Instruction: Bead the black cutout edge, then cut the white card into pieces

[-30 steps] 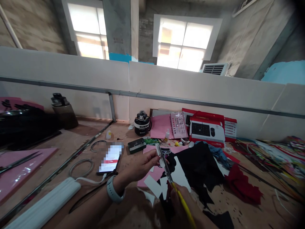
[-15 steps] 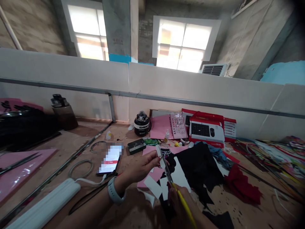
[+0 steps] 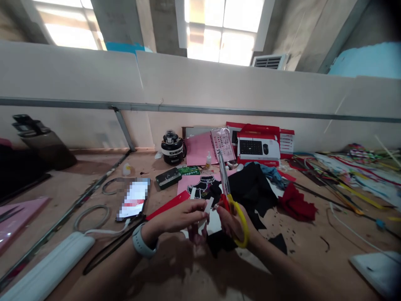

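My right hand (image 3: 232, 221) grips yellow-handled scissors (image 3: 230, 196) with a red pivot; the blades point up and away. My left hand (image 3: 184, 215), with a pale watch on its wrist, pinches a small white paper piece (image 3: 208, 207) right beside the scissors. Both hands hover above white and black scraps (image 3: 219, 240) on the wooden table (image 3: 313, 246). A black fabric sheet (image 3: 250, 190) and a pink card with a beaded black shape (image 3: 196, 184) lie just beyond.
A phone (image 3: 133, 200) on a cable lies to the left, near a white power strip (image 3: 50, 267). Red fabric (image 3: 296, 205), a red keyboard box (image 3: 258, 146), a black jar (image 3: 171, 147), a small black case (image 3: 168, 177) and coloured strips (image 3: 354, 184) crowd the back and right.
The view has tilted down. My right hand turned the scissors upright and rose toward my left hand, which drew nearer and now pinches a white piece.
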Demonstrator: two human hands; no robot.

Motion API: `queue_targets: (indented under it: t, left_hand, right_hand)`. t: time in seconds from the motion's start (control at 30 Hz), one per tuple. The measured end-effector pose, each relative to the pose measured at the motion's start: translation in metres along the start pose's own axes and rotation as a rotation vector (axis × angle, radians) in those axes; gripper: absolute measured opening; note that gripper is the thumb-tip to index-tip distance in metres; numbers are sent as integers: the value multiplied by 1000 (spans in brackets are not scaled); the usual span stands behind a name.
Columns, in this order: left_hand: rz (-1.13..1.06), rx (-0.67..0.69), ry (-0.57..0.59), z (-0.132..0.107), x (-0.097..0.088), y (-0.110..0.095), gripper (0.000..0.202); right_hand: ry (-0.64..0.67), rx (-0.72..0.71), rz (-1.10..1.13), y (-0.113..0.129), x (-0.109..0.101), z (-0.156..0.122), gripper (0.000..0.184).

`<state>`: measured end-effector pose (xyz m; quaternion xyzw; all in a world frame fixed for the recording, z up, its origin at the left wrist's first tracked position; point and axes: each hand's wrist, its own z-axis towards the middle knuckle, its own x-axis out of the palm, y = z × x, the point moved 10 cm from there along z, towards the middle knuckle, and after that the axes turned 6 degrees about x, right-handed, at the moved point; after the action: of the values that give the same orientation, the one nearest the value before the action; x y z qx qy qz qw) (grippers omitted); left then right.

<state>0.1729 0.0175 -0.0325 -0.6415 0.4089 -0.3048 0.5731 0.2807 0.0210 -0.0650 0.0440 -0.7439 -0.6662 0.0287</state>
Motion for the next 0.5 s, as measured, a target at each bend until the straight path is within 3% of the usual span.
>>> queue_targets:
  t: [0.1, 0.23, 0.33, 0.5]
  left_hand:
    - [58, -35, 90, 2, 11, 9, 30]
    - [121, -55, 146, 3, 13, 13, 26]
    - [110, -60, 136, 1, 5, 11, 27]
    - [104, -34, 25, -5, -20, 5, 30]
  right_hand:
    - [70, -60, -20, 8, 5, -3, 33]
    - [97, -56, -84, 10, 6, -8, 23]
    - [86, -22, -112, 9, 6, -9, 19]
    - [74, -6, -140, 9, 6, -8, 24]
